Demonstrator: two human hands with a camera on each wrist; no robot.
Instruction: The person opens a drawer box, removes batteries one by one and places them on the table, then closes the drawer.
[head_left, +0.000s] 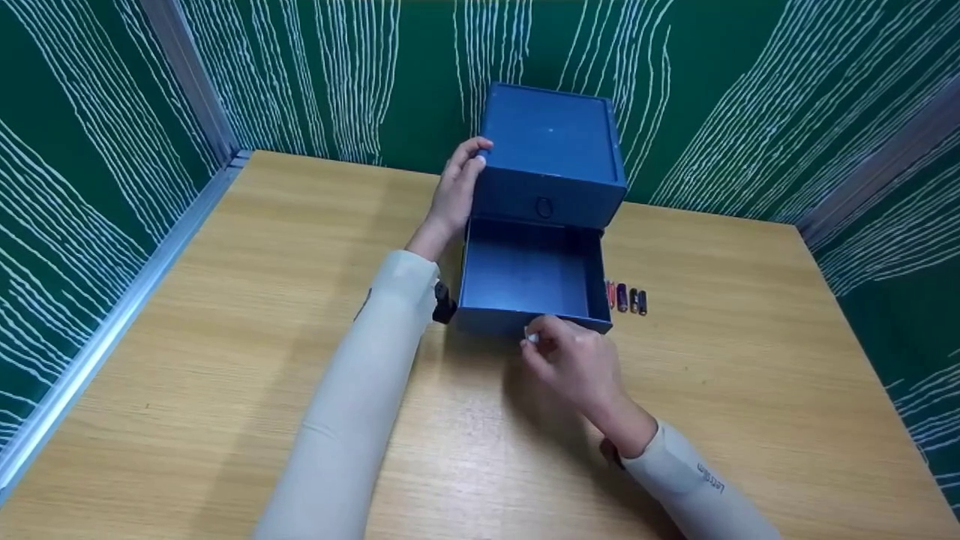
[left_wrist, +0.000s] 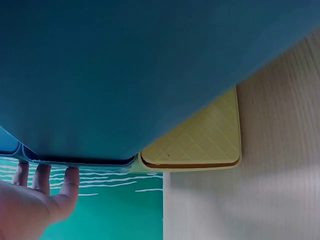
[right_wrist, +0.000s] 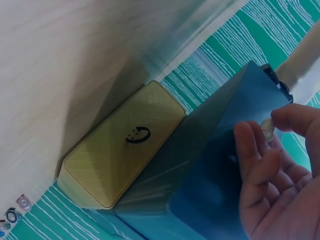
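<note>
At upper centre the left hand (head_left: 454,191) rests extended fingers against the cabinet (head_left: 551,131), presumably steadying it, while at lower centre the right hand (head_left: 577,360) pinches a pale piece (right_wrist: 268,129), too small to identify, partly hiding the open drawer's (head_left: 517,270) front.

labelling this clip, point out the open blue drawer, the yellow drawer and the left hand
Open blue drawer (head_left: 525,274), head view: inside floor.
Yellow drawer (right_wrist: 116,154), right wrist view: front panel.
Left hand (head_left: 454,196), head view: back of hand.
</note>
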